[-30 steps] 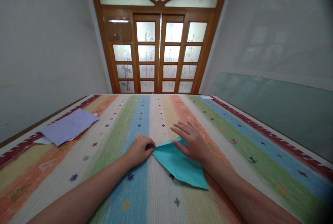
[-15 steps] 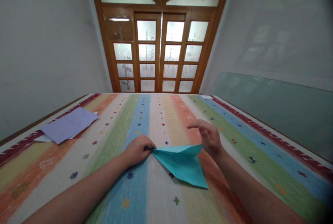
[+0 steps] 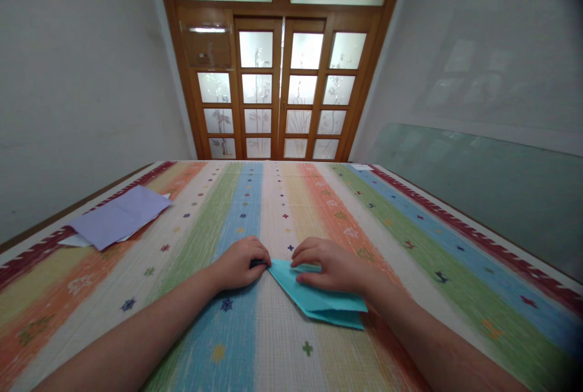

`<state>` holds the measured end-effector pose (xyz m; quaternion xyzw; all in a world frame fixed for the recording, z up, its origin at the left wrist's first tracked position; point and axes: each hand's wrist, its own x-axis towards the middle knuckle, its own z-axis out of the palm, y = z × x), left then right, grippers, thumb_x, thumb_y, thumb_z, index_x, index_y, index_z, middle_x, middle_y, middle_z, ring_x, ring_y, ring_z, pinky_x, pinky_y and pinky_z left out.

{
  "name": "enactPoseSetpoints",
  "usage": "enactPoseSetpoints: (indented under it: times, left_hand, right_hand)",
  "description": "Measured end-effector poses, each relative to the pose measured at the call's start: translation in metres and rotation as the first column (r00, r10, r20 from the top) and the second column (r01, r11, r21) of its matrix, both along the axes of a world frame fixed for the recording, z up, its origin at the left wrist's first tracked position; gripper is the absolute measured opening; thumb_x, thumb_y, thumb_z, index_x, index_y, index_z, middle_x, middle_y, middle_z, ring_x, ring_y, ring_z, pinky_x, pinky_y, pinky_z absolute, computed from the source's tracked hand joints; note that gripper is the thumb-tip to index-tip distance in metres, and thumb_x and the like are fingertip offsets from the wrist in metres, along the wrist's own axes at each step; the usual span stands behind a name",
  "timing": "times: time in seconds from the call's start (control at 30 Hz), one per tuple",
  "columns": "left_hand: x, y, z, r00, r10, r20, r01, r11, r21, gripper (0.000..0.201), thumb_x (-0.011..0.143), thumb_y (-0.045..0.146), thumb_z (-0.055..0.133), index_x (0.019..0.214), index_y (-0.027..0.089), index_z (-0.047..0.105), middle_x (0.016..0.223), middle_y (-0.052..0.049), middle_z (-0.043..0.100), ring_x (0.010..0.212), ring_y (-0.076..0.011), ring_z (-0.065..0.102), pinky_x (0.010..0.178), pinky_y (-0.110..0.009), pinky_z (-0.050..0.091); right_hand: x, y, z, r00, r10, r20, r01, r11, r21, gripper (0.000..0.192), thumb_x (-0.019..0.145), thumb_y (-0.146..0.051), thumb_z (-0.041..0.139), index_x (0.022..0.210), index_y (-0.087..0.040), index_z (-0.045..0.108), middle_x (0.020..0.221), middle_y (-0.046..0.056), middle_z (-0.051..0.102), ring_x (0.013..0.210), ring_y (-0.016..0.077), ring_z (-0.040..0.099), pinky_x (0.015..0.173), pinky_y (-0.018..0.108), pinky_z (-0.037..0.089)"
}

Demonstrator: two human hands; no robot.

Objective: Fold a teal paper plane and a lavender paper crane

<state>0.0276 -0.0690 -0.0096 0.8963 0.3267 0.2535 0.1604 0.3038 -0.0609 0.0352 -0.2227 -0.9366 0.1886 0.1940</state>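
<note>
While lying flat on the striped cloth (image 3: 410, 222), folded teal paper (image 3: 319, 302): light, thin, easily creased. Left hand (image 3: 239, 264) pinching its pointed tip, right hand (image 3: 330, 266) pressing flat on top; best gripped by edges.

- A room in a home is shown, judged from its furnishings.
- A wooden double door (image 3: 281, 58) with frosted, plant-etched glass panes and an arched fanlight is set in the far wall.
- Plain pale walls (image 3: 77, 76) are seen on both sides.
- A table is covered by a woven striped cloth (image 3: 328, 210) in many colours.
- Lilac paper sheets (image 3: 119, 217) are laid near its left edge.
</note>
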Motion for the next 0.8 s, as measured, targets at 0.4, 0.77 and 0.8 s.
enactPoseSetpoints:
  times: [0.4, 0.77, 0.8]
  left_hand:
    - [0.001, -0.003, 0.001, 0.996, 0.004, -0.092, 0.000, 0.999, 0.039, 0.017, 0.090, 0.028, 0.061, 0.101, 0.022, 0.073, 0.104, -0.006, 0.070, 0.100, -0.0207, 0.061, 0.091, -0.034, 0.045]
    - [0.003, -0.005, 0.006, 0.991, -0.007, -0.135, 0.015, 0.998, 0.057, 0.017, 0.092, 0.030, 0.059, 0.101, 0.021, 0.071, 0.103, -0.007, 0.071, 0.100, -0.0221, 0.062, 0.091, -0.035, 0.045]
    - [0.004, -0.006, 0.006, 0.991, -0.007, -0.136, 0.014, 0.998, 0.056, 0.017, 0.092, 0.030, 0.059, 0.102, 0.021, 0.071, 0.103, -0.007, 0.070, 0.100, -0.0223, 0.061, 0.091, -0.035, 0.045]
  right_hand:
    - [-0.011, -0.006, -0.007, 0.981, 0.044, 0.189, -0.056, 0.997, 0.060, 0.038, 0.084, -0.037, 0.069, 0.119, -0.022, 0.070, 0.112, 0.008, 0.072, 0.103, 0.0226, 0.065, 0.092, 0.036, 0.046]
    - [-0.012, -0.008, -0.014, 0.952, -0.228, 0.206, 0.206, 0.971, 0.120, 0.057, 0.085, -0.037, 0.068, 0.139, -0.026, 0.052, 0.118, 0.010, 0.066, 0.107, 0.0261, 0.061, 0.088, 0.037, 0.045]
    - [-0.012, -0.008, -0.015, 0.946, -0.253, 0.201, 0.231, 0.964, 0.129, 0.060, 0.085, -0.037, 0.067, 0.142, -0.025, 0.048, 0.118, 0.010, 0.066, 0.107, 0.0264, 0.060, 0.088, 0.037, 0.045]
